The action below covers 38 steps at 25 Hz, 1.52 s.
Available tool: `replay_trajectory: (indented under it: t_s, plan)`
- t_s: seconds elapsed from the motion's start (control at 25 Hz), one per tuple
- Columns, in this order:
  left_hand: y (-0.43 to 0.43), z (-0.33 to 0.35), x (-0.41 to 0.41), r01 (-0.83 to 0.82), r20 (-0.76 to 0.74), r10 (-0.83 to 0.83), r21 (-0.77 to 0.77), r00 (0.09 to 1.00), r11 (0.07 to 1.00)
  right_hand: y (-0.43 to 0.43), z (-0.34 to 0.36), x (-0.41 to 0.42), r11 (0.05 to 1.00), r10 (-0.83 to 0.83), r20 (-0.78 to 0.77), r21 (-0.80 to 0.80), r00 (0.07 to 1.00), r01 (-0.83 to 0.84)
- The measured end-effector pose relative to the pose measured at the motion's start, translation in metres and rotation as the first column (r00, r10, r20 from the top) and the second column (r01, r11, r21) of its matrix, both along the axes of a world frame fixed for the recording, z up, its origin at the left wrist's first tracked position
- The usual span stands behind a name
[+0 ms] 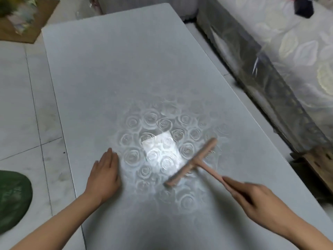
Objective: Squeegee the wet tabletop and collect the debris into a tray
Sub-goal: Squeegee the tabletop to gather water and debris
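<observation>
A long grey tabletop [126,69] with an embossed rose pattern fills the middle of the view, and a bright light reflection shines near its centre. A pink T-shaped squeegee [193,163] lies with its blade on the table, just right of that reflection. My right hand [252,199] grips the end of the squeegee's handle. My left hand [105,172] rests flat on the table near its left edge, fingers straight. No tray or debris shows in this view.
A bed with a floral cover [297,51] runs close along the table's right side. A cardboard box [317,165] sits on the floor at the right. A dark green object [12,199] lies on the tiled floor at the left, cardboard [27,24] at top left.
</observation>
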<state>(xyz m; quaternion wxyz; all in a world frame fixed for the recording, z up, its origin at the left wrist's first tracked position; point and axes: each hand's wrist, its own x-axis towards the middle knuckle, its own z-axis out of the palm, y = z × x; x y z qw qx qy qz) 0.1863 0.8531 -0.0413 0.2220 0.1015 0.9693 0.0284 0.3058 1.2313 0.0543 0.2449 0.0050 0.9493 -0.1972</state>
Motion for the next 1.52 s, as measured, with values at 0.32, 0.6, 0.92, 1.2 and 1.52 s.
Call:
replay_trajectory:
  t_s: [0.32,0.6,0.92,1.2,1.52]
  plan:
    - [-0.053,-0.015,-0.079,-0.07,0.06,0.074,-0.067,0.995,0.995,-0.116,-0.033,-0.168,0.995,0.07,-0.081,-0.059,0.994,-0.075]
    - [-0.11,-0.018,-0.123,-0.353,0.076,0.351,0.014,0.933,0.936,-0.066,0.006,-0.169,0.995,0.049,0.024,-0.084,0.999,-0.047]
    - [-0.137,-0.036,-0.157,-0.878,0.456,0.751,0.282,0.478,0.387,-0.152,-0.011,-0.264,0.935,0.343,-0.032,-0.079,0.939,-0.345]
    - [-0.153,-0.024,-0.172,-0.951,0.679,0.668,0.256,0.304,0.172,-0.128,-0.002,-0.29,0.974,0.223,0.081,-0.063,0.972,-0.218]
    - [-0.178,-0.042,-0.173,-0.954,0.69,0.663,0.265,0.291,0.143,-0.14,0.044,-0.366,0.941,0.304,0.192,0.092,0.933,-0.325]
